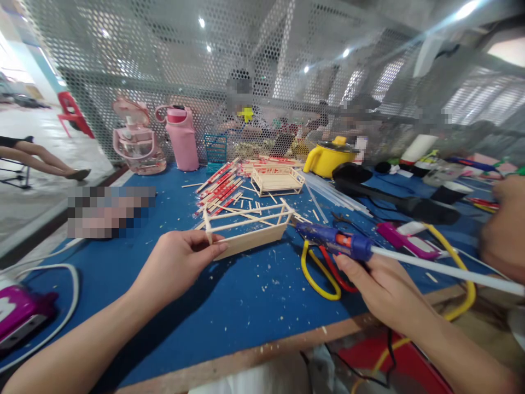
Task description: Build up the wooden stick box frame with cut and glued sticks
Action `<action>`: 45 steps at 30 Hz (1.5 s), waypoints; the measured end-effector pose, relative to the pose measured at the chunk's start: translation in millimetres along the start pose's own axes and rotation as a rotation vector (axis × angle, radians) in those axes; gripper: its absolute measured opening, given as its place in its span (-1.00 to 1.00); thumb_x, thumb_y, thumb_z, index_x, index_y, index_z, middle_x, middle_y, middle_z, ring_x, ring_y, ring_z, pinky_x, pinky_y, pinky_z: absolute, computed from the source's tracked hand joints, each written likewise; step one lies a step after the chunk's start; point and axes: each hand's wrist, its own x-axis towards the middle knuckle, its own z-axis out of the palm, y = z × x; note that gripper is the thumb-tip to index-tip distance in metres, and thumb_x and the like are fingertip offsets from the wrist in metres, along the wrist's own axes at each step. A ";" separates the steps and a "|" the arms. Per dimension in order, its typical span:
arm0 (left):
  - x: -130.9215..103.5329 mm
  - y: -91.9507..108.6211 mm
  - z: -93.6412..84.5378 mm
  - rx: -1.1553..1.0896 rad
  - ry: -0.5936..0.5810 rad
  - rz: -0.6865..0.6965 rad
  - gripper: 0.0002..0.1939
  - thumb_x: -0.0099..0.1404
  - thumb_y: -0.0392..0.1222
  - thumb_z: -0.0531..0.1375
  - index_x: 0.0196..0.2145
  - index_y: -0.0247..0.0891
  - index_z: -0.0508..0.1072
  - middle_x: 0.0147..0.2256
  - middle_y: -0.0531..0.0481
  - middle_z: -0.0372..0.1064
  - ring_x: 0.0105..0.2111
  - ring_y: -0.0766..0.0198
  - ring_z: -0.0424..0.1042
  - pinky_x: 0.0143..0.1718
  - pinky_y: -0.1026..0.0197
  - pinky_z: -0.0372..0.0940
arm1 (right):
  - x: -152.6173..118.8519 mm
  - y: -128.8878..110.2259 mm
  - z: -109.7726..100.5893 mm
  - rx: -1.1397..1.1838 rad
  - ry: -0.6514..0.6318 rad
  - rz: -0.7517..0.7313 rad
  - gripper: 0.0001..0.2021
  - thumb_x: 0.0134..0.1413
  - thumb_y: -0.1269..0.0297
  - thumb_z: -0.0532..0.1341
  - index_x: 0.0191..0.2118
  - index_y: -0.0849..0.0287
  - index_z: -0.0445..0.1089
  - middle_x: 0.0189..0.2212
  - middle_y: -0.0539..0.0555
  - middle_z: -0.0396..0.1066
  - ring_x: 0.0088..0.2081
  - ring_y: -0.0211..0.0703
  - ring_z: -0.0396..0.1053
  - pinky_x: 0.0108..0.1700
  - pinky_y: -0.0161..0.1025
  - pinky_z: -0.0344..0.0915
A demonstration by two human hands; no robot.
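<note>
My left hand pinches the left end of a small wooden stick frame, which has a solid lower side and thin rails above. In my right hand is a blue glue gun, with a long white glue stick coming out of its back. The gun's nozzle points left, close to the frame's right end; whether it touches cannot be made out. A second stick frame stands farther back. Loose wooden sticks lie between the two frames. Under the gun are scissors with yellow and red handles.
Wrapped stick bundles, clear glue sticks, a yellow pot and two bottles stand or lie at the back. Purple power strips and cables are at both sides. Another person's hand is at the right edge.
</note>
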 end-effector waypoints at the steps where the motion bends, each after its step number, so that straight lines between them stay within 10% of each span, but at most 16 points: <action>1: -0.1 -0.1 0.0 -0.001 -0.002 -0.001 -0.62 0.10 0.15 0.21 -0.43 -0.23 0.58 -0.35 -0.02 0.56 -0.42 0.18 0.41 -0.40 0.19 0.22 | -0.8 0.5 -0.6 0.007 0.002 0.002 -0.63 0.21 0.08 0.02 -0.28 0.19 0.49 -0.39 0.11 0.55 -0.30 0.02 0.50 -0.23 -0.12 0.42; 21: -0.7 -13.4 2.3 -0.149 -0.098 0.100 -0.78 0.13 -0.07 0.25 -0.29 -0.19 0.58 -0.29 0.02 0.56 -0.30 0.18 0.47 -0.22 0.20 0.29 | -9.8 -3.9 2.8 0.096 0.044 0.006 -0.72 0.18 0.10 0.07 -0.17 0.00 0.49 -0.23 0.00 0.55 -0.16 0.08 0.49 -0.09 -0.03 0.45; 32: 3.7 -23.0 9.8 -0.322 -0.123 0.055 -0.83 0.12 -0.14 0.26 -0.32 -0.21 0.57 -0.31 0.07 0.57 -0.31 0.23 0.48 -0.22 0.23 0.31 | 20.3 -69.4 21.4 0.073 -0.034 -0.262 -0.61 0.21 0.04 -0.01 -0.22 0.06 0.52 -0.46 0.06 0.56 -0.37 0.09 0.53 -0.33 -0.06 0.48; 45: 3.8 -20.5 6.3 -0.201 -0.038 0.048 -0.81 0.05 -0.09 0.31 -0.42 -0.26 0.52 -0.41 0.01 0.53 -0.38 0.21 0.45 -0.30 0.22 0.30 | 27.7 -78.9 28.8 0.111 -0.064 -0.212 -0.62 0.23 0.07 -0.02 -0.30 0.06 0.52 -0.39 0.13 0.57 -0.29 0.08 0.51 -0.16 -0.03 0.43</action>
